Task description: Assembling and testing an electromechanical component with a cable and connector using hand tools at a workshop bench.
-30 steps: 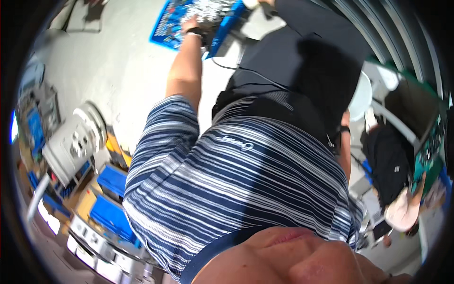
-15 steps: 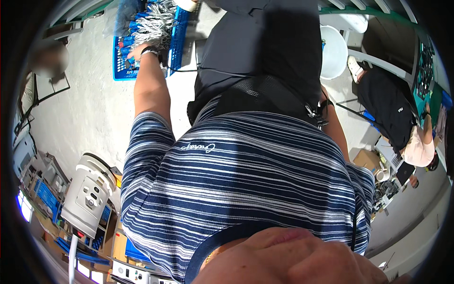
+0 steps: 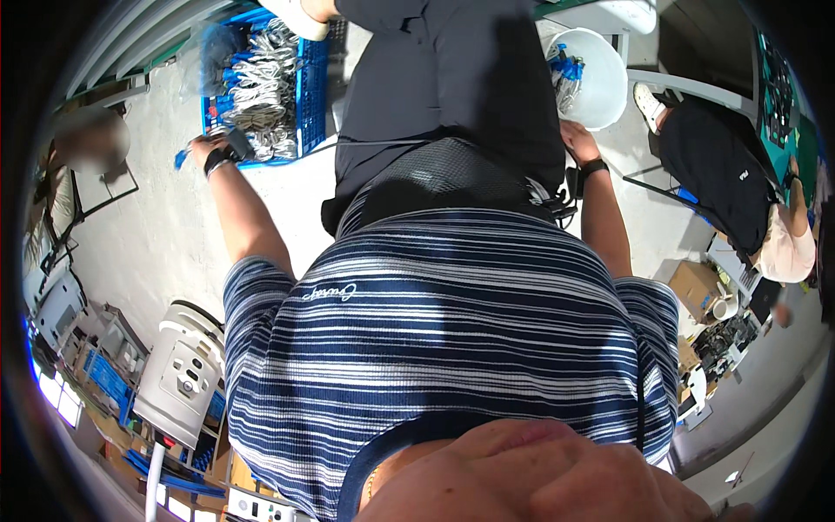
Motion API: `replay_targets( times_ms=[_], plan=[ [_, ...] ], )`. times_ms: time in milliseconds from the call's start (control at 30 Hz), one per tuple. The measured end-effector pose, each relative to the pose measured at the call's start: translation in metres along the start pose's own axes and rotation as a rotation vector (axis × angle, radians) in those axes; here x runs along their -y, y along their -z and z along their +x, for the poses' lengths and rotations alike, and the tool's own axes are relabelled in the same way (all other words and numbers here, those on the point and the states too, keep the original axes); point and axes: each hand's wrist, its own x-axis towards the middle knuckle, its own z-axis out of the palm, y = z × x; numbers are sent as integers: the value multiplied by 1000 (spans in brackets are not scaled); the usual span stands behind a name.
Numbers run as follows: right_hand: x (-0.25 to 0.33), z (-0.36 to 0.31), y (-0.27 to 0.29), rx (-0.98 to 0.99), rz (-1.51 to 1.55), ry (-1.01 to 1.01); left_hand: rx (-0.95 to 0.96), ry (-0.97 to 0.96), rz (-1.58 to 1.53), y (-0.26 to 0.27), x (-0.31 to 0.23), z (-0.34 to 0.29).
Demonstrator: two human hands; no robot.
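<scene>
My left hand (image 3: 209, 150) is just outside the near left corner of a blue plastic basket (image 3: 310, 96), its fingers closed on a small blue piece (image 3: 181, 159) that pokes out on the left. The rest of that piece is hidden. Inside the basket lie bundled white and grey cables (image 3: 265, 83) with blue ends along the left side. Beside my right thigh hangs my right hand (image 3: 577, 141), close to the near rim of a white bucket (image 3: 606, 83). Its fingers are partly hidden, and I see nothing in it. Several blue-ended cables (image 3: 567, 74) are in the bucket.
A crumpled clear plastic bag (image 3: 202, 65) hangs at the basket's left. A co-worker in black (image 3: 709, 191) is at a green bench on the right. On the left stand a pale machine (image 3: 178, 374) and another person. Cardboard boxes (image 3: 696, 291) lie at right.
My left hand has come out of the basket, toward me and left, with the blue piece. My right hand has moved forward toward the bucket. The bucket's cables now show more.
</scene>
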Motion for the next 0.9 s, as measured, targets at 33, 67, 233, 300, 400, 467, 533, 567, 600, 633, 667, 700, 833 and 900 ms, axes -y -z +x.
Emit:
replay_targets(
  times_ms=[33,67,233,300,400,467,533,567,600,633,667,700,833,900],
  plan=[
    [11,4,8,9,-5,10,5,-19,-85,-9,-17,-17],
    [27,8,16,-20,158,-10,200,-19,-172,-24,-32,-44],
    [160,22,38,-183,1130,-213,801,-182,37,-127,-69,-240],
    [223,23,24,-76,1110,-45,969,-415,419,-161,-60,-318],
    [303,14,5,109,899,116,1239,-578,763,-199,-20,-416],
    [335,7,-22,318,753,198,1548,-701,840,-215,7,-456],
    [351,-3,-44,496,846,289,1727,-879,941,-224,31,-479],
    [355,-5,-50,503,863,323,1746,-908,1019,-225,40,-487],
    [355,-9,-57,509,906,289,1735,-892,1006,-223,48,-490],
    [354,-10,-60,502,933,283,1707,-844,1057,-221,54,-492],
    [351,-12,-65,423,996,205,1674,-861,1107,-218,60,-492],
    [349,-12,-65,417,996,182,1689,-865,1062,-214,64,-492],
    [341,-5,-67,328,1071,12,1642,-952,1123,-204,75,-485],
    [340,-3,-67,299,1091,-4,1653,-922,1073,-200,78,-482]
  ],
)
